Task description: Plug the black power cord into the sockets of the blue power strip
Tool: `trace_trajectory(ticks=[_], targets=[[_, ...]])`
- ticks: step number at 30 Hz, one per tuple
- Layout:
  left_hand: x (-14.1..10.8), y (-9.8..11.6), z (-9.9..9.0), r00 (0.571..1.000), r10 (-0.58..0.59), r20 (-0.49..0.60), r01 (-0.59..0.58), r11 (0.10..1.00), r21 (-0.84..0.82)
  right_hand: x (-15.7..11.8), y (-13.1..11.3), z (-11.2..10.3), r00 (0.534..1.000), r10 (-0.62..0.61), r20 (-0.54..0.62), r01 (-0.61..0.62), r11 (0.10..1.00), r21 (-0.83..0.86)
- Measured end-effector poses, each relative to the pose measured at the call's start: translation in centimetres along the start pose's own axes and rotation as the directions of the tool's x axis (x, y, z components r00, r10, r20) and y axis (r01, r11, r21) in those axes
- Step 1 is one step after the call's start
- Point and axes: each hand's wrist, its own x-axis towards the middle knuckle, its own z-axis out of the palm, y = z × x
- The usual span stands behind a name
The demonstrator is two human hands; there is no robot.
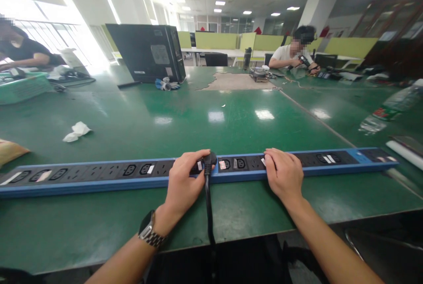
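A long blue power strip (109, 170) with black socket panels lies across the green table in front of me. My left hand (185, 173), with a watch on its wrist, grips a black power plug (209, 160) at a socket near the strip's middle. How far the plug sits in the socket cannot be made out. From the plug a black cord (209, 213) runs down over the table's near edge. Farther right, my right hand (283, 173) is closed over the strip, its thumb on the near side and fingertips at the far side.
Crumpled tissue (77, 131) lies left of the strip. Behind it stand a black computer tower (145, 53) and gloves (167, 84). A plastic bottle (390, 108) lies at the right. Two people sit farther off, one at each side. A green basket (24, 88) is at the left.
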Motion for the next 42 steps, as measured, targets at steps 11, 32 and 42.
trace_trajectory(ticks=[11,32,42], targets=[[2.6,5.7,8.4,0.979,0.052,0.198,-0.046,0.998,-0.037,-0.4,0.2,-0.7,0.997,0.074,-0.030,-0.065,0.966,0.249],[1.5,-0.3,1.2,0.928,-0.043,0.371,-0.132,0.891,0.434,6.5,-6.2,-6.2,0.753,0.230,0.616,-0.186,0.973,-0.136],[1.0,-0.5,1.6,0.917,-0.030,0.399,-0.199,0.832,0.519,7.3,7.0,-11.6,0.739,0.393,0.546,-0.352,0.918,-0.184]])
